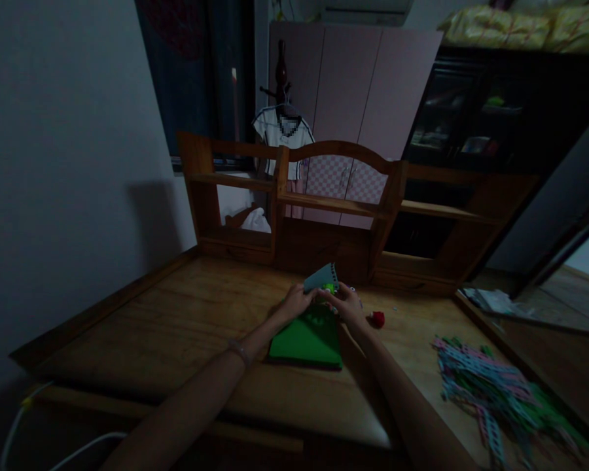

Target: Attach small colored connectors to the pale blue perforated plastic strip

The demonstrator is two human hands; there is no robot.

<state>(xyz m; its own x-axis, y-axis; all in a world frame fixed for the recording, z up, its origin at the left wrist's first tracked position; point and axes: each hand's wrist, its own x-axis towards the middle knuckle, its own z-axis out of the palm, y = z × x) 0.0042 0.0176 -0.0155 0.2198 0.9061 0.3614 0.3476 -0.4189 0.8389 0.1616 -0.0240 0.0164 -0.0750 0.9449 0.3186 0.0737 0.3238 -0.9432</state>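
Observation:
My left hand pinches a pale blue sheet that has a row of dark notches or holes along its right edge. The sheet tilts upward. My right hand meets it from the other side, its fingers closed at a small bright green piece against the sheet. What exactly this piece is, I cannot make out. Below both hands lies a green rectangular stack or pad on the wooden desk. Just right of my right hand rests a small red item, perhaps a flower.
A pile of pink, blue and green cut strips spreads over the desk's right side. A wooden shelf unit closes off the back. White cables hang at the lower left. The room is dim.

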